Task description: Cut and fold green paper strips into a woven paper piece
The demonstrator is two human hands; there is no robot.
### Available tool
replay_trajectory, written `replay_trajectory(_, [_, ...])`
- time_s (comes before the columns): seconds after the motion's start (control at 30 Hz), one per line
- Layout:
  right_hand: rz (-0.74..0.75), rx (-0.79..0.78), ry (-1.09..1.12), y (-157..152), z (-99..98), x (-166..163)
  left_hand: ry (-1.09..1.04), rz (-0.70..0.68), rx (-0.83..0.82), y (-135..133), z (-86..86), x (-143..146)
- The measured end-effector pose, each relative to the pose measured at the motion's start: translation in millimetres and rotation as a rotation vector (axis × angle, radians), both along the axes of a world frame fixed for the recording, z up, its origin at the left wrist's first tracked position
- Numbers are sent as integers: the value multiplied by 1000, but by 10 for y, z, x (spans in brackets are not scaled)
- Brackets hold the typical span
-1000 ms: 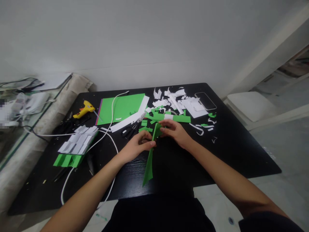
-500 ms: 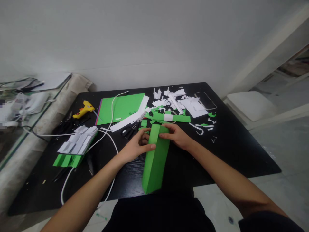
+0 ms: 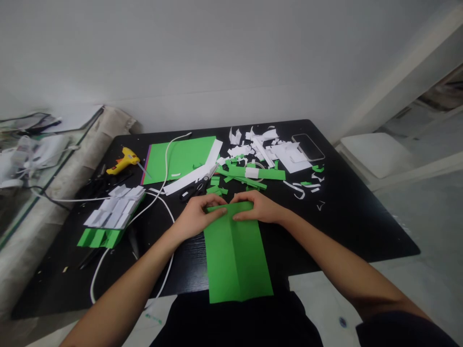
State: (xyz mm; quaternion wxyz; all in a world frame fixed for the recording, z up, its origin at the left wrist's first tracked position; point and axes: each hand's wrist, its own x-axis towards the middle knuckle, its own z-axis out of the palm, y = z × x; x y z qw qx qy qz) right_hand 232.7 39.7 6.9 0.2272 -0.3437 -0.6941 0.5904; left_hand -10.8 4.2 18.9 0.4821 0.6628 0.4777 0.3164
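Note:
A sheet of green paper (image 3: 237,255) with a lengthwise crease down its middle lies between my hands, its near end reaching past the table's front edge. My left hand (image 3: 202,214) pinches the far left edge, thumb on top and fingers behind. At the far right edge, my right hand (image 3: 256,207) grips the same way, its thumb near the crease. Both sets of fingers are partly hidden behind the paper. Just beyond my hands lie green paper strips (image 3: 249,173) and black-handled scissors (image 3: 195,190).
A yellow glue gun (image 3: 123,160) lies at the far left beside green sheets (image 3: 181,156). Folded white paper pieces (image 3: 115,207) rest on green folded ones (image 3: 99,237). A white cable (image 3: 167,164) loops across the table. White scraps (image 3: 260,144) and a phone (image 3: 307,147) lie at the back right.
The green paper has gone from a folded, box-like shape to a nearly flat, opened-out sheet. Both hands have shifted slightly toward me and now hold its far edge.

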Motion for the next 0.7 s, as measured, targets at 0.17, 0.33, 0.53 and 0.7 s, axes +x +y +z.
replay_trajectory(0.17, [-24,101,14,-48,-37,-62,50,-38,5,5,-29,7])
replay_trajectory(0.33, [-71,91,42,-68,-25,-83,61,-65,-26,9,0,11])
replay_trajectory(0.53, [-20,-4,79,-42,-15,-52,11,-118,-67,6,35,9])
replay_trajectory(0.7, [-4,36,98,-48,-38,-61,26,-167,-43,3,35,11])
